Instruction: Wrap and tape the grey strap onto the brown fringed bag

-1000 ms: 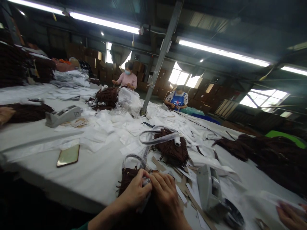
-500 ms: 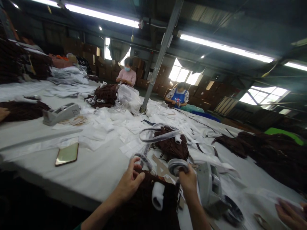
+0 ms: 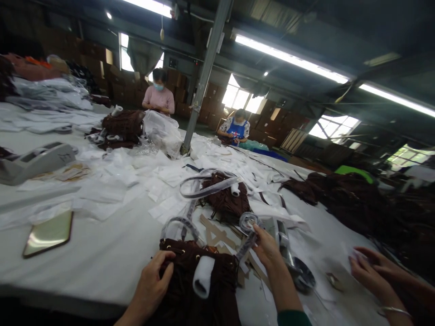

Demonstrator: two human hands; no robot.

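Observation:
A dark brown fringed bag [image 3: 217, 290] lies close in front of me, with brass eyelets along its top edge and a white foam roll [image 3: 204, 276] on its front. My left hand [image 3: 154, 276] is closed on the bag's upper left edge, fingers curled and thumb over the front. In my right hand [image 3: 267, 246] is the strap [image 3: 250, 222], wrapped in clear plastic and wound into a flat coil; its tail runs down to the bag's right corner. Behind the bag's top, a plastic-wrapped handle loop [image 3: 180, 222] stands up.
A second brown bag [image 3: 226, 199] lies ahead. A tape dispenser [image 3: 282, 235] stands right of my right hand, another dispenser [image 3: 37, 160] at left. A phone [image 3: 49, 233] rests on the white table. A co-worker's hands [image 3: 374, 267] are at right; two people work across the table.
My left hand has moved from the handle loop down to the bag's left edge. My right hand still has the strap coil, now turned flat towards me. The view has swung right.

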